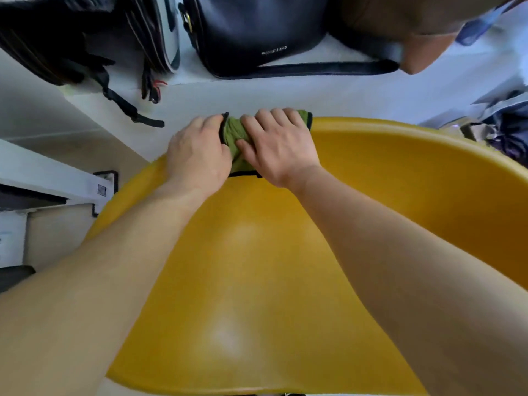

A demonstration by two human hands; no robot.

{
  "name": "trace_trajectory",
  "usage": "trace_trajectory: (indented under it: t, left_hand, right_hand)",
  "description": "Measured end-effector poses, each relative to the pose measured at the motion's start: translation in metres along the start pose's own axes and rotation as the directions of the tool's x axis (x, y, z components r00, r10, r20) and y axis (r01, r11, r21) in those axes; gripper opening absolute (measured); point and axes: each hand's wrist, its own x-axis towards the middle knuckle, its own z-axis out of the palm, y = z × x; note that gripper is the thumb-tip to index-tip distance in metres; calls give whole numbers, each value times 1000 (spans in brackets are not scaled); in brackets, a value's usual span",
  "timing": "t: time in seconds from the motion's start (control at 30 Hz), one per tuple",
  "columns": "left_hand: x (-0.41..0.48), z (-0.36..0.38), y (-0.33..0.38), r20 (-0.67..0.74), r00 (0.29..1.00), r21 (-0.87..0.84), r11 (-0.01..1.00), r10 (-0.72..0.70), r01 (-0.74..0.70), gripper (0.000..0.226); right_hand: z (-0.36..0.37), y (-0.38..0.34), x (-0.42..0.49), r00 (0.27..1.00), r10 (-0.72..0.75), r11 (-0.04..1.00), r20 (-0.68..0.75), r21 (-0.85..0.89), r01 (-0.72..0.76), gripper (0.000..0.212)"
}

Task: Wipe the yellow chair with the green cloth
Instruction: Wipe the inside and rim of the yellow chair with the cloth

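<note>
The yellow chair [257,267] fills the lower middle of the view, its glossy moulded seat below me and its curved rim running up to the right. The green cloth [235,138], edged in black, lies draped over the chair's far rim. My left hand [197,155] rests on the rim with its fingers curled on the cloth's left edge. My right hand [281,145] lies flat over the cloth, pressing it onto the rim, with its fingers reaching over the far side. Most of the cloth is hidden under both hands.
Beyond the chair, on a white surface [328,90], stand a black backpack [71,38] with dangling straps at the left and a black leather bag [257,32] in the middle. A brown shape [414,30] sits top right. Dark clutter [505,127] lies at the right edge.
</note>
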Motion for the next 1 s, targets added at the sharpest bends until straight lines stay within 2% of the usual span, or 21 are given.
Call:
trace_trajectory:
  t: [0.2, 0.33, 0.53, 0.67, 0.8, 0.87, 1.0]
  left_hand:
    - [27, 43, 124, 112, 963, 98, 962, 245, -256, 59]
    - [22, 77, 207, 179, 879, 153, 870, 443, -469, 62]
    - [6, 110, 306, 315, 729, 110, 740, 608, -664, 70]
    - [-8, 119, 321, 319, 689, 131, 690, 651, -712, 83]
    - [-1, 111, 292, 134, 725, 213, 695, 676, -687, 57]
    - [4, 102, 265, 82, 745, 252, 709, 662, -658, 53]
    - [13, 78, 190, 14, 817, 297, 778, 577, -554, 49]
  right_hand:
    - [-6, 115, -68, 966, 258, 963, -14, -72, -259, 52]
    - [-15, 184, -132, 908, 420, 904, -4, -84, -419, 53]
    - [-23, 238, -216, 771, 637, 764, 3, -135, -631, 56]
    - [-24, 242, -244, 729, 684, 720, -10, -150, -678, 59]
    - [-22, 221, -218, 699, 715, 698, 8, -79, -712, 69]
    - [-21, 202, -192, 720, 693, 721, 39, -23, -693, 71]
    - [-18, 146, -132, 815, 574, 810, 78, 94, -579, 69]
